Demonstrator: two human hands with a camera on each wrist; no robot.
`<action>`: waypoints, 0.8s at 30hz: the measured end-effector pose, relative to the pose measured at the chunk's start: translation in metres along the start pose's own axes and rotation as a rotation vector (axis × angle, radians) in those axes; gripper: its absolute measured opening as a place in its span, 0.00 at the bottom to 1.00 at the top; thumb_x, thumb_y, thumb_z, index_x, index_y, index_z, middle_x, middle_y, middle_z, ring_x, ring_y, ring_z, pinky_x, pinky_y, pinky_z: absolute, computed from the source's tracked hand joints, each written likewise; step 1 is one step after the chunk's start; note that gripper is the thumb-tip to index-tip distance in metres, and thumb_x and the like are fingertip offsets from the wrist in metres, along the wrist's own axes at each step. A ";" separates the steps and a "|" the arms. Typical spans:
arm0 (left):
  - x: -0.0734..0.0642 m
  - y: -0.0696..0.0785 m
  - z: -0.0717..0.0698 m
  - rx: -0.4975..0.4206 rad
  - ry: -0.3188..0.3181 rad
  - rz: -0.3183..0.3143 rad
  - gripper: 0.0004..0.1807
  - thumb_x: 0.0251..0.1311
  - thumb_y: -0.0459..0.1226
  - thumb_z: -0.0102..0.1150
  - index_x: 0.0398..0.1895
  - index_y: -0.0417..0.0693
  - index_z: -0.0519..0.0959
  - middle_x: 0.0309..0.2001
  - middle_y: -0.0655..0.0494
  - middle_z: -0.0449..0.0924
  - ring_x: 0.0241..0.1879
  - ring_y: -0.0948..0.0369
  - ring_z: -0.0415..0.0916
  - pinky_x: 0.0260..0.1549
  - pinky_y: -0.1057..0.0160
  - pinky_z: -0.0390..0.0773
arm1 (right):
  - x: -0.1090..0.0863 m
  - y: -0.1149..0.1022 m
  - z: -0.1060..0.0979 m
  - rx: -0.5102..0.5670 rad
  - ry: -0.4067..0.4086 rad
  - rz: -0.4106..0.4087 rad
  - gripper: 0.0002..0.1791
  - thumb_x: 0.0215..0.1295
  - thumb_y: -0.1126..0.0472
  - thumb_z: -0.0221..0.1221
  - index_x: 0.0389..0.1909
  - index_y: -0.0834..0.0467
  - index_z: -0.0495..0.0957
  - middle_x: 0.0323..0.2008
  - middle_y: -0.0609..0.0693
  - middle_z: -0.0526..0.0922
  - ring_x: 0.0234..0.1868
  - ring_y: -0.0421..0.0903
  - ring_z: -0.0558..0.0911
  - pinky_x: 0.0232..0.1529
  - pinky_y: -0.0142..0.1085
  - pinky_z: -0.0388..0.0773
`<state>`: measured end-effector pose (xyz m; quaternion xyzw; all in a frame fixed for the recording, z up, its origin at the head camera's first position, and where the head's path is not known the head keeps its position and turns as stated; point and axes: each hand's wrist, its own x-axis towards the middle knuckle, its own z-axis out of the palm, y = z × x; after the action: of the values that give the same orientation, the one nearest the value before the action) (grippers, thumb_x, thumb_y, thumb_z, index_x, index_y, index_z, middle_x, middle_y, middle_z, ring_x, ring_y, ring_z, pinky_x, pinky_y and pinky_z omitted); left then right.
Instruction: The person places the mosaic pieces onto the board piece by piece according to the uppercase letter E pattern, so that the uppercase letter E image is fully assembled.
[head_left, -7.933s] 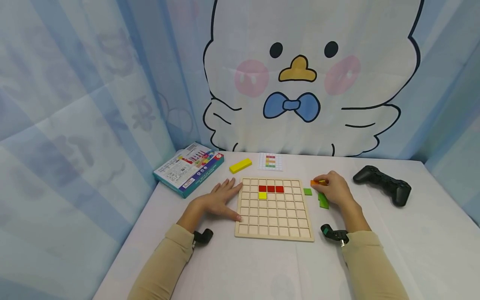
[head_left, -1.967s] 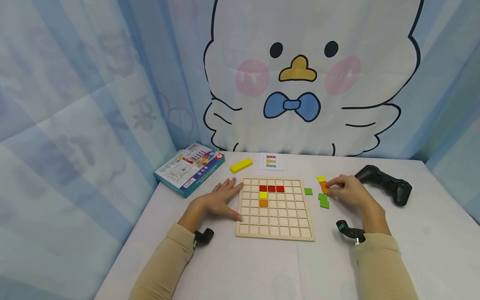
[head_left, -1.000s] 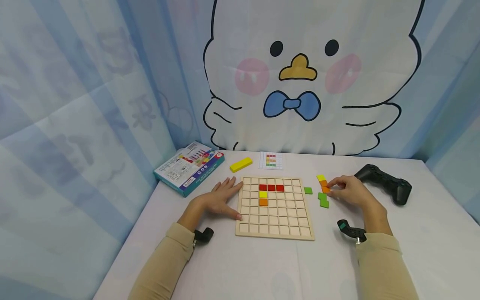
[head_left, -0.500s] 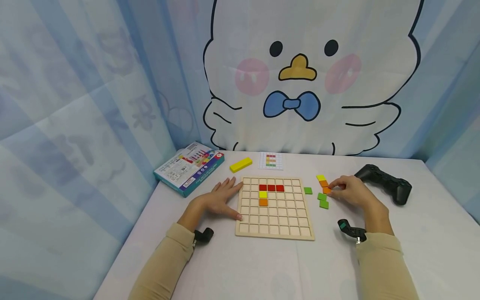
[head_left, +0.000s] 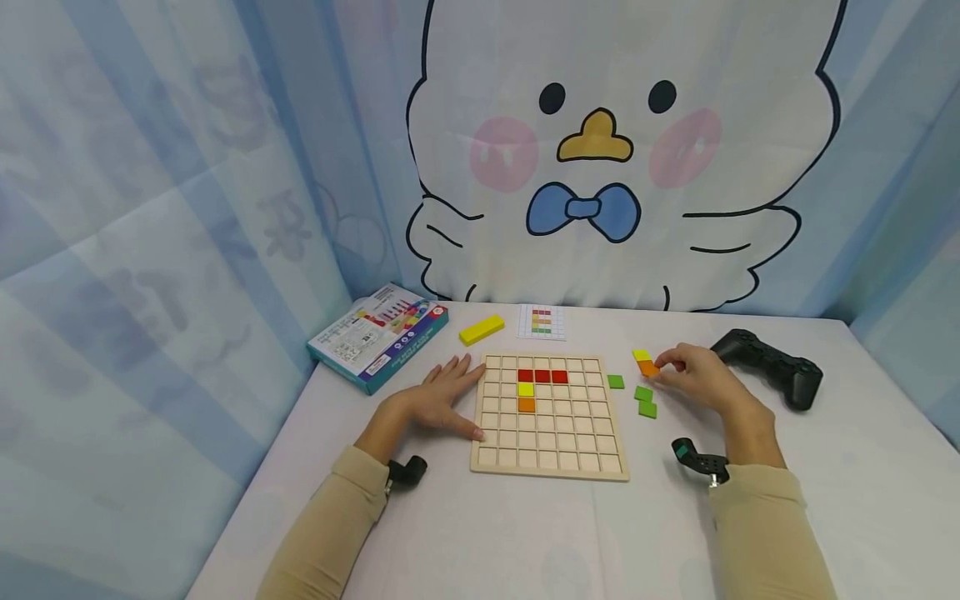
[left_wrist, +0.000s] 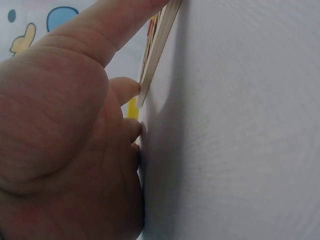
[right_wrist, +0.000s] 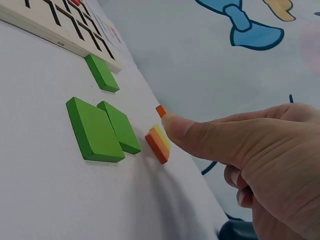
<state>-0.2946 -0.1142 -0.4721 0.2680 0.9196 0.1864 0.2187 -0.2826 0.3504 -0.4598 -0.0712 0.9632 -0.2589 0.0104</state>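
My left hand (head_left: pixel 442 402) lies with fingers spread at the left edge of a wooden grid board (head_left: pixel 551 465), thumb and index fingertip at its rim. In the right wrist view my right hand (right_wrist: pixel 250 145) pinches a small orange tile (right_wrist: pixel 160 110) between thumb and finger, raised off the table. Below it, another orange tile (right_wrist: pixel 158 146) lies against a yellow tile (right_wrist: pixel 159 133). Seated in the board are three red tiles (head_left: pixel 542 377) in a row, with a yellow tile (head_left: pixel 526 390) and an orange tile (head_left: pixel 527 405) beneath the leftmost one.
Green tiles (head_left: pixel 643 393) lie right of the board, one (head_left: pixel 616 382) close by its edge. Behind the board are a yellow block (head_left: pixel 482 330) and a printed pattern card (head_left: pixel 542 322). A game box (head_left: pixel 378 337) stands left; a black game controller (head_left: pixel 765 368) is at right.
An orange tile has appeared on the board below the yellow one since the oldest frame. Just now my right hand has lifted another orange tile off the table. My left hand stays put.
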 end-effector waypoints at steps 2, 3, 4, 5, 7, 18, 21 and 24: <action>0.000 0.000 0.000 0.001 0.000 -0.001 0.67 0.49 0.70 0.69 0.86 0.63 0.43 0.86 0.52 0.27 0.85 0.51 0.22 0.81 0.43 0.24 | 0.000 -0.005 0.000 -0.011 0.018 -0.037 0.13 0.70 0.58 0.66 0.49 0.62 0.85 0.36 0.54 0.72 0.42 0.53 0.71 0.39 0.43 0.66; 0.000 0.001 0.000 0.001 0.001 -0.002 0.67 0.49 0.70 0.69 0.86 0.63 0.43 0.86 0.52 0.27 0.85 0.51 0.22 0.81 0.43 0.24 | 0.001 -0.009 0.000 -0.015 0.026 -0.057 0.13 0.70 0.58 0.67 0.49 0.62 0.85 0.36 0.54 0.72 0.41 0.52 0.71 0.39 0.43 0.66; 0.000 0.001 0.000 0.001 0.002 -0.003 0.67 0.49 0.70 0.69 0.86 0.63 0.43 0.86 0.52 0.27 0.85 0.51 0.22 0.81 0.43 0.24 | 0.001 -0.012 0.000 -0.018 0.037 -0.080 0.13 0.69 0.58 0.68 0.49 0.62 0.85 0.36 0.54 0.73 0.41 0.52 0.71 0.39 0.42 0.66; -0.001 0.001 0.000 0.002 0.003 -0.003 0.67 0.49 0.70 0.69 0.86 0.63 0.43 0.86 0.52 0.28 0.85 0.51 0.22 0.81 0.43 0.24 | 0.001 -0.015 0.000 -0.021 0.045 -0.101 0.13 0.69 0.58 0.68 0.48 0.62 0.85 0.36 0.53 0.73 0.41 0.52 0.71 0.39 0.42 0.66; -0.001 0.002 -0.001 0.001 0.007 -0.005 0.67 0.49 0.69 0.70 0.86 0.63 0.43 0.86 0.51 0.28 0.85 0.51 0.22 0.81 0.43 0.25 | 0.002 -0.023 0.001 -0.022 0.055 -0.145 0.14 0.69 0.58 0.68 0.48 0.63 0.85 0.35 0.53 0.72 0.39 0.51 0.70 0.37 0.41 0.65; -0.001 0.001 0.000 0.003 0.002 0.002 0.68 0.49 0.71 0.69 0.86 0.63 0.42 0.86 0.52 0.27 0.85 0.51 0.22 0.81 0.43 0.24 | 0.012 -0.058 0.022 0.160 0.001 -0.268 0.10 0.66 0.61 0.70 0.46 0.58 0.86 0.31 0.49 0.68 0.36 0.46 0.68 0.33 0.36 0.64; -0.001 0.000 0.000 0.004 0.003 0.001 0.67 0.49 0.71 0.69 0.86 0.63 0.42 0.86 0.52 0.27 0.85 0.51 0.22 0.81 0.43 0.24 | 0.014 -0.069 0.028 0.154 -0.024 -0.305 0.09 0.65 0.61 0.71 0.45 0.58 0.87 0.31 0.48 0.70 0.36 0.46 0.69 0.34 0.35 0.65; 0.000 -0.001 0.000 0.001 0.004 0.003 0.67 0.49 0.70 0.69 0.86 0.63 0.42 0.86 0.52 0.27 0.85 0.52 0.21 0.81 0.44 0.24 | 0.015 -0.079 0.033 0.147 -0.056 -0.325 0.10 0.65 0.60 0.71 0.46 0.57 0.87 0.31 0.47 0.72 0.37 0.46 0.70 0.35 0.34 0.67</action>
<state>-0.2946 -0.1152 -0.4727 0.2689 0.9198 0.1868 0.2164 -0.2852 0.2642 -0.4487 -0.2320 0.9168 -0.3250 0.0007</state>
